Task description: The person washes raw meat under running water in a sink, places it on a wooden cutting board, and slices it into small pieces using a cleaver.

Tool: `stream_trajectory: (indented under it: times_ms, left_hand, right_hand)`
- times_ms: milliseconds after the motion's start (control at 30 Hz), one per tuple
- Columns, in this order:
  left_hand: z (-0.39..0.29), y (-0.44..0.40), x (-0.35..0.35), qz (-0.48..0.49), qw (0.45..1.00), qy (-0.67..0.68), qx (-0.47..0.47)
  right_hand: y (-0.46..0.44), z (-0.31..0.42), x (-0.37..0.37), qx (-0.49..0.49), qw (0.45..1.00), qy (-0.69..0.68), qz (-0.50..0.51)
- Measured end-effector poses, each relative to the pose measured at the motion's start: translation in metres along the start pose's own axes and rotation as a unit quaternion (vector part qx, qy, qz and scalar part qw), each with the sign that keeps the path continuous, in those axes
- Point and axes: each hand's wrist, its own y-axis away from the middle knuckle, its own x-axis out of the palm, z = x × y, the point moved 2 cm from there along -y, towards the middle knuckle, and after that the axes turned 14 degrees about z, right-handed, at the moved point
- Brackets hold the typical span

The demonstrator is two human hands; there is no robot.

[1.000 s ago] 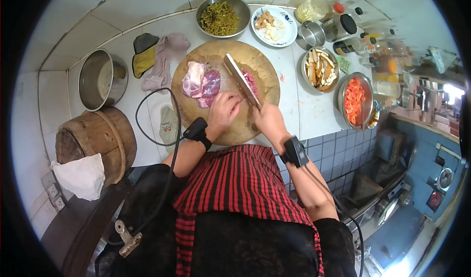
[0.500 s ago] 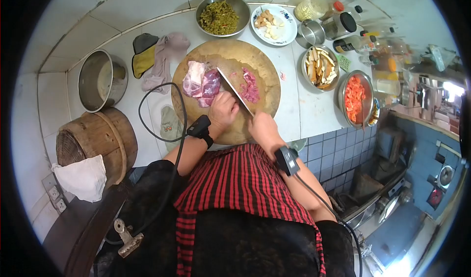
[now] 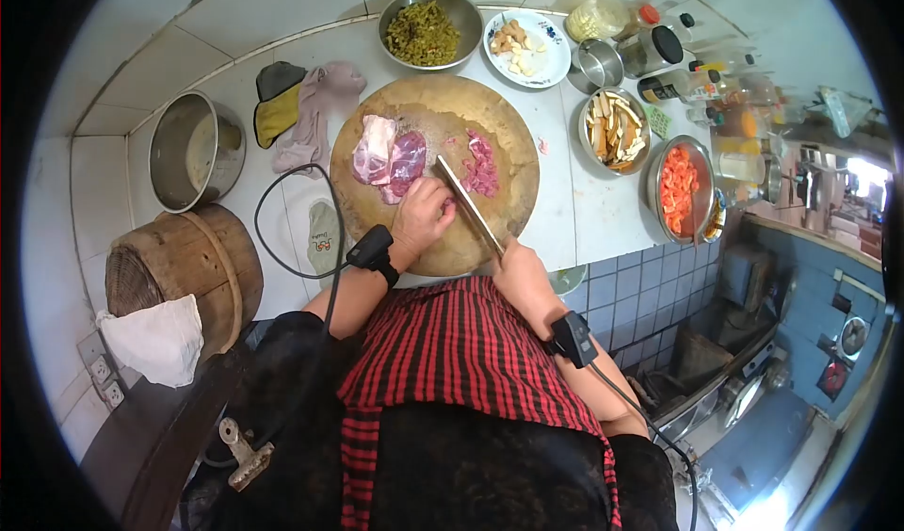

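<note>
On the round wooden chopping board (image 3: 499, 107), my left hand (image 3: 422, 216) has its fingers curled down over a piece of meat, which they mostly hide. Just beyond those fingers lie large chunks of raw meat (image 3: 407, 159), one with a pale fatty side. My right hand (image 3: 524, 275) grips a kitchen knife (image 3: 469, 204) by its handle. The blade slants up and left, edge-on to me, close beside my left fingertips. Sliced raw meat (image 3: 481, 166) sits in a small heap to the right of the blade.
Behind the board stand a bowl of chopped greens (image 3: 424, 37) and a plate of ginger and garlic (image 3: 529, 49). To the right are a bowl of sliced strips (image 3: 615, 131), a bowl of red pieces (image 3: 680, 190) and several bottles. Cloths (image 3: 315, 117) and a wooden bucket (image 3: 188, 267) lie left.
The knife has shifted slightly right and toward me, and its blade has turned more edge-on. My left hand has drawn back a little, its thumb now showing.
</note>
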Motion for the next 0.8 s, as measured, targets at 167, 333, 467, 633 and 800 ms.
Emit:
stream_trajectory:
  times_ms: [167, 333, 467, 633, 800]
  left_hand:
    - [0.005, 0.001, 0.004, 0.016, 0.999, -0.044, -0.003]
    - [-0.013, 0.001, -0.009, -0.003, 0.999, -0.044, 0.031]
    - [0.002, 0.004, -0.003, 0.052, 0.996, -0.065, -0.029]
    - [-0.004, -0.014, 0.002, 0.058, 0.984, 0.030, -0.163]
    - [-0.025, -0.008, -0.021, 0.094, 0.993, -0.056, -0.040]
  right_hand:
    - [-0.039, 0.028, 0.006, -0.005, 0.999, 0.026, -0.022]
    - [-0.052, 0.007, -0.005, -0.055, 0.998, -0.003, -0.036]
    - [-0.035, -0.019, -0.018, -0.054, 0.998, 0.009, -0.027]
    - [-0.018, -0.021, -0.031, -0.053, 0.995, -0.035, -0.078]
    - [-0.008, -0.023, -0.019, -0.066, 0.995, -0.044, -0.063]
